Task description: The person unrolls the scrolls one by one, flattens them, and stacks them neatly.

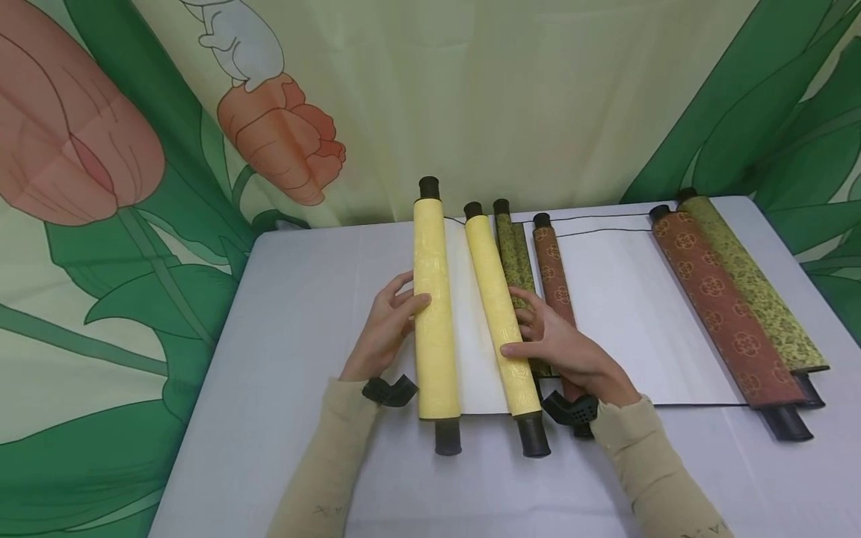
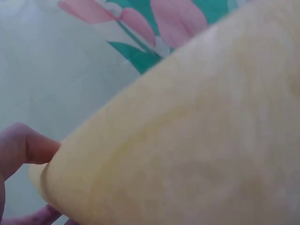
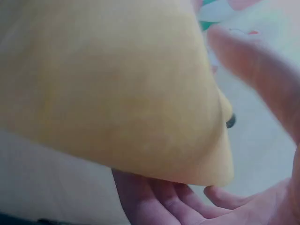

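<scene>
A yellow hanging scroll is partly unrolled, with a strip of white paper [image 1: 471, 336] between its left roll [image 1: 436, 359] and right roll [image 1: 494, 299]. Black knobs cap both rolls. My left hand [image 1: 385, 321] grips the left roll near its middle, thumb on top. In the left wrist view, yellow cloth [image 2: 187, 140] fills most of the picture and hides part of that hand. The right roll is held by my right hand [image 1: 568, 344], its thumb across the front. Seen from the right wrist, those fingers [image 3: 164, 201] curl beneath the yellow roll [image 3: 126, 108].
To the right, a brown flower-patterned scroll [image 1: 726, 306] lies spread open, its left roll [image 1: 554, 269] by my right hand. A green patterned scroll [image 1: 760, 291] lies partly beneath it. All are on a white-covered table [image 1: 303, 284], before a printed curtain [image 1: 504, 97].
</scene>
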`<state>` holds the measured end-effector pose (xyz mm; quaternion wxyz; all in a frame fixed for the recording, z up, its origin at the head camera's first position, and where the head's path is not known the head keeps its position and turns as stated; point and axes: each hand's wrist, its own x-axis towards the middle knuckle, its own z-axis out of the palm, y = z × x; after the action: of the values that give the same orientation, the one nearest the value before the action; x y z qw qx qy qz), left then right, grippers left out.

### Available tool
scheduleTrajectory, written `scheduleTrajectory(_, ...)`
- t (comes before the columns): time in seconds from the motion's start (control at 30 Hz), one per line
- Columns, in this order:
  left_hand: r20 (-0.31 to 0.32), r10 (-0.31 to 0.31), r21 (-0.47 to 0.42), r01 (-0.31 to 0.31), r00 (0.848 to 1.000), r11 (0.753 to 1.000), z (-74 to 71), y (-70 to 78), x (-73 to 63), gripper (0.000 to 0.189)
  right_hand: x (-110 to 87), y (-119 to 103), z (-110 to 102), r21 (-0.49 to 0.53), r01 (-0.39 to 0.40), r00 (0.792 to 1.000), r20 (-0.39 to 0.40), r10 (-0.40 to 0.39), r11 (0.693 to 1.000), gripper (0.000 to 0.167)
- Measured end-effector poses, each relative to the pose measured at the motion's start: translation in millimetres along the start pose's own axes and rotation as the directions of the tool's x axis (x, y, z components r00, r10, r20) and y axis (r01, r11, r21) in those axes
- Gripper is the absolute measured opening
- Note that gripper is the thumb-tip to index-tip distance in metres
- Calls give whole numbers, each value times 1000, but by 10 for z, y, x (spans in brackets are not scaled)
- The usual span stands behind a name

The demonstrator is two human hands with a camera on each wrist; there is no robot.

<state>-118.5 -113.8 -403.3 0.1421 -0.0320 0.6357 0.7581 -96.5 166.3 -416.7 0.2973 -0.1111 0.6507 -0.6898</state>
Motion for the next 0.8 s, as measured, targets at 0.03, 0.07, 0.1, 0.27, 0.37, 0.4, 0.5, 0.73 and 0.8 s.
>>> scheduleTrajectory(0.03, 0, -3, -1, 3, 1000, 1000, 1, 1, -2, 53, 4, -3, 9, -3, -15, 1000, -24, 15, 1000, 105)
scheduleTrajectory(0.07, 0, -7, 1, 7, 1000, 1000, 2, -1, -2, 53, 13, 5, 10, -5, -30, 999, -45, 29, 1000, 105)
scheduleTrajectory(0.1, -2, -13, 1, 13, 1000, 1000, 2, -3, -4, 53, 15, 6, 13, -5, -35, 998, -57, 35, 999, 105)
scheduleTrajectory(0.27, -16, -47, 19, 47, 999, 999, -2, -21, -2, 56, 0, 13, 5, -22, -47, 994, -96, 45, 999, 108)
scheduleTrajectory(0.37, -19, -68, 21, 69, 997, 997, -11, -37, 1, 58, -21, 10, -21, -18, -39, 995, -95, 37, 999, 107)
scheduleTrajectory(0.4, -19, -76, 19, 76, 997, 997, -14, -43, 1, 59, -28, 12, -33, -16, -39, 995, -96, 38, 999, 107)
scheduleTrajectory(0.5, -13, -98, 10, 98, 995, 995, -18, -65, 6, 59, -48, 21, -74, -20, -30, 995, -91, 28, 999, 105)
scheduleTrajectory(0.73, 10, -106, -40, 106, 994, 994, -16, -101, -1, 56, -77, 24, -143, -19, -33, 996, -82, 31, 999, 104)
scheduleTrajectory(0.8, 7, -109, -43, 110, 994, 993, -12, -105, -6, 55, -79, 18, -148, -18, -34, 997, -77, 33, 999, 103)
